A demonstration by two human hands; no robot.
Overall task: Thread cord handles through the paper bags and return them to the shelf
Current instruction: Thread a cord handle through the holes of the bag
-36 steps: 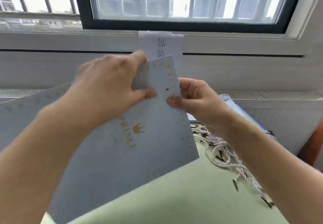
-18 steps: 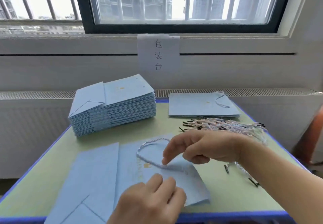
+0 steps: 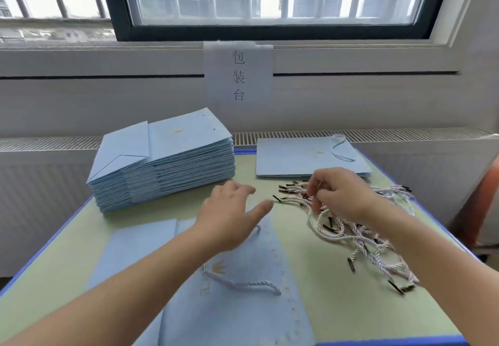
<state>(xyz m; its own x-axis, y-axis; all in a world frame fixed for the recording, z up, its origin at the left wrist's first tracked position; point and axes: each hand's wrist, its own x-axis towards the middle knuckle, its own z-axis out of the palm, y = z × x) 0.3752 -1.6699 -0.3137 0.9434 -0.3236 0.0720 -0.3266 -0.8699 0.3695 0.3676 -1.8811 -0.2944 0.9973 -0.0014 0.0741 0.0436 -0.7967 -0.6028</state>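
Observation:
A flat light-blue paper bag [image 3: 243, 310] lies on the table in front of me, with one twisted cord handle [image 3: 243, 283] on it. My left hand [image 3: 232, 218] hovers over the bag's far end, fingers spread and holding nothing. My right hand [image 3: 343, 197] is over the pile of loose white cords with black tips [image 3: 351, 235]. Its fingers curl down and pinch a cord at the pile's far end.
A tall stack of flat blue bags [image 3: 162, 162] stands at the back left. One bag with a cord handle [image 3: 297, 159] lies at the back right. The green table has a blue rim [image 3: 54, 232]. A paper sign [image 3: 239, 75] hangs under the window.
The bag I held up in both hands now lies on the table. My right hand moved right to the cord pile, and my left hand lifted off the bag and reached forward.

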